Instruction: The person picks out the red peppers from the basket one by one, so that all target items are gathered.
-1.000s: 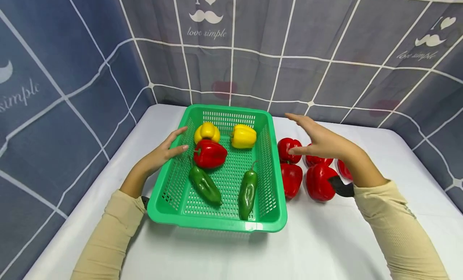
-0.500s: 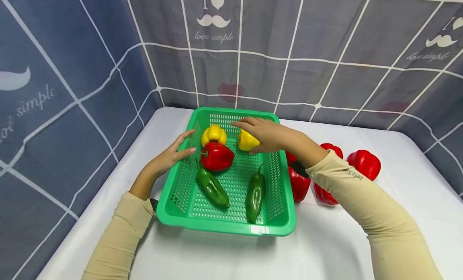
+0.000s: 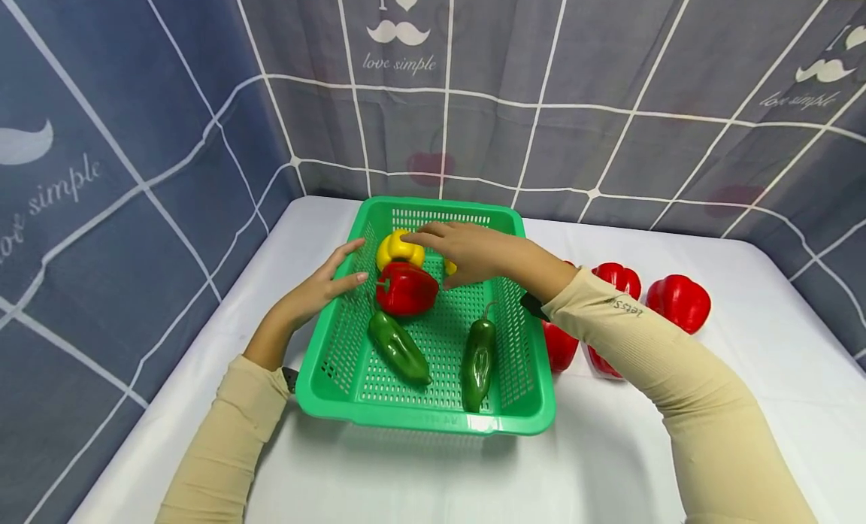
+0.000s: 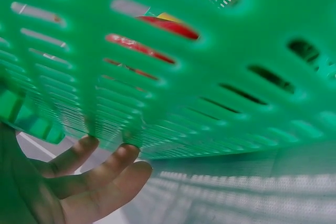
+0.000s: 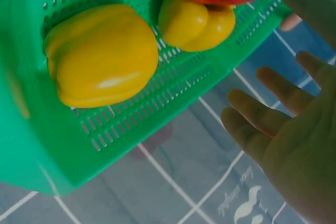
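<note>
A green plastic basket [image 3: 433, 419] holds a red bell pepper [image 3: 406, 289], two yellow bell peppers and two green chili peppers, the left chili pepper [image 3: 399, 349] lying slanted and the right chili pepper [image 3: 479, 364] pointing its stem away. At the basket's left side my left hand [image 3: 321, 291] has thumb and forefinger spread over the rim; in the left wrist view, its fingertips [image 4: 126, 153] meet the outer wall. Over the basket, my right hand [image 3: 473, 252] has extended, spread fingers and nothing in it. It mostly hides one yellow bell pepper [image 5: 102, 56] in the head view; the other yellow bell pepper [image 3: 390, 253] sits beyond the red one.
Right of the basket, several red bell peppers stand on the white-covered table [image 3: 433, 479], among them a far-right one [image 3: 679, 302] and one close to the basket wall [image 3: 560, 346]. My right sleeve [image 3: 649, 358] partly covers them. A grey checked curtain [image 3: 501, 58] encloses the back and sides.
My right hand has swung left from above the loose red peppers to over the basket's far part. The left hand keeps its place at the basket. The head view has shifted slightly.
</note>
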{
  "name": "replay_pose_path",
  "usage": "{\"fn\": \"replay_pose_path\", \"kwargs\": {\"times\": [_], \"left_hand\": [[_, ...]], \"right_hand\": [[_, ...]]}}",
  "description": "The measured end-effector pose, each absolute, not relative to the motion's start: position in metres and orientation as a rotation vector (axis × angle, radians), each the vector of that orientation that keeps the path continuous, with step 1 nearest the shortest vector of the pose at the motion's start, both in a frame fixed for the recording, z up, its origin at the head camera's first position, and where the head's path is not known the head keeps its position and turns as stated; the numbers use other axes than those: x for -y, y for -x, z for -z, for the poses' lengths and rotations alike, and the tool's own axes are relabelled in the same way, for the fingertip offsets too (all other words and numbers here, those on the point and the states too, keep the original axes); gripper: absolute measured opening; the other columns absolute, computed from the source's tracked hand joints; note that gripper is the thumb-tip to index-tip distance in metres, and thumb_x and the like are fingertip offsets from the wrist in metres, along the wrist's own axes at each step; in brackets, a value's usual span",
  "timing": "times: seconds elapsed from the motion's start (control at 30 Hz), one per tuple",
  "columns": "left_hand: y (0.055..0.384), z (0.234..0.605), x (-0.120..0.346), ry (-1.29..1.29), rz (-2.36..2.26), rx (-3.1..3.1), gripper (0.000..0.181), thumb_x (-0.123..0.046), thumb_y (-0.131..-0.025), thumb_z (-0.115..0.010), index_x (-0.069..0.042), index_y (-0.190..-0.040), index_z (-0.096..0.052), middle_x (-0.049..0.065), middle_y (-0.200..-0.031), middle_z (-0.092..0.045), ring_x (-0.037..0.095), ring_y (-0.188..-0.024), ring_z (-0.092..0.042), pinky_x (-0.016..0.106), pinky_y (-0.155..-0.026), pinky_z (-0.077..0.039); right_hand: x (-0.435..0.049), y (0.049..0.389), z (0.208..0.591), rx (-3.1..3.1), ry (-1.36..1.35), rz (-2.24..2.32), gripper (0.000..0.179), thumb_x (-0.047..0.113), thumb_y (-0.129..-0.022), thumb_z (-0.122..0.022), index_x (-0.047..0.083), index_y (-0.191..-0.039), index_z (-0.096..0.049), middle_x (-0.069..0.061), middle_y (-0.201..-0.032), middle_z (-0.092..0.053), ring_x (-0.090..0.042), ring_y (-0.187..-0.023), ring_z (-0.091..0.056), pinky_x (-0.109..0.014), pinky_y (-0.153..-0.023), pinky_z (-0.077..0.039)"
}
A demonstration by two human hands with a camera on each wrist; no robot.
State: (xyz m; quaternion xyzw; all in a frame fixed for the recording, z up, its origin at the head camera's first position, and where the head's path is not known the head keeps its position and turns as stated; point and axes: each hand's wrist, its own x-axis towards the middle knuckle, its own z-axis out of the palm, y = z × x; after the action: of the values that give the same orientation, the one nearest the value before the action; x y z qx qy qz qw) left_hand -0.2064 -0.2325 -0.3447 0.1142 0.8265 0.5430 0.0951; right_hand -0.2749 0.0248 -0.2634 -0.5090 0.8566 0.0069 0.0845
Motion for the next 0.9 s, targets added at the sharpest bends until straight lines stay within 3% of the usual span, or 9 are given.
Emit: {"fn": "replay_pose_path", "kwargs": {"times": [0.3, 0.53, 0.9], "left_hand": [[0.208, 0.342, 0.233, -0.340, -1.618, -2.443, 0.065, -0.026, -0.094, -0.045, -0.020, -0.147, -0.007, 0.007, -0.154, 0.001, 0.028, -0.140, 0.004, 0.062, -0.107, -0.008], [0.204, 0.347, 0.234, -0.334, -1.623, -2.432, 0.066, -0.027, -0.094, -0.045, -0.020, -0.147, -0.006, 0.007, -0.154, 0.001, 0.029, -0.140, 0.004, 0.063, -0.106, -0.009], [0.205, 0.343, 0.233, -0.325, -1.617, -2.420, 0.066, -0.029, -0.094, -0.045, -0.023, -0.147, -0.006, 0.006, -0.154, 0.002, 0.029, -0.140, 0.001, 0.063, -0.106, -0.011]], "right_hand": [[-0.006, 0.271, 0.265, -2.511, 1.507, -0.142, 0.084, 0.024, -0.079, -0.071, 0.027, -0.146, -0.020, -0.004, -0.147, -0.028, -0.025, -0.133, -0.029, -0.045, -0.109, -0.027], [0.008, 0.269, 0.275, -2.461, 1.513, -0.272, 0.082, 0.026, -0.079, -0.071, 0.032, -0.145, -0.021, -0.004, -0.146, -0.030, -0.028, -0.130, -0.034, -0.044, -0.099, -0.040], [0.022, 0.268, 0.288, -2.372, 1.470, -0.417, 0.080, 0.024, -0.078, -0.072, 0.040, -0.142, -0.025, -0.002, -0.148, -0.025, -0.030, -0.119, -0.043, -0.039, -0.092, -0.045]]}}
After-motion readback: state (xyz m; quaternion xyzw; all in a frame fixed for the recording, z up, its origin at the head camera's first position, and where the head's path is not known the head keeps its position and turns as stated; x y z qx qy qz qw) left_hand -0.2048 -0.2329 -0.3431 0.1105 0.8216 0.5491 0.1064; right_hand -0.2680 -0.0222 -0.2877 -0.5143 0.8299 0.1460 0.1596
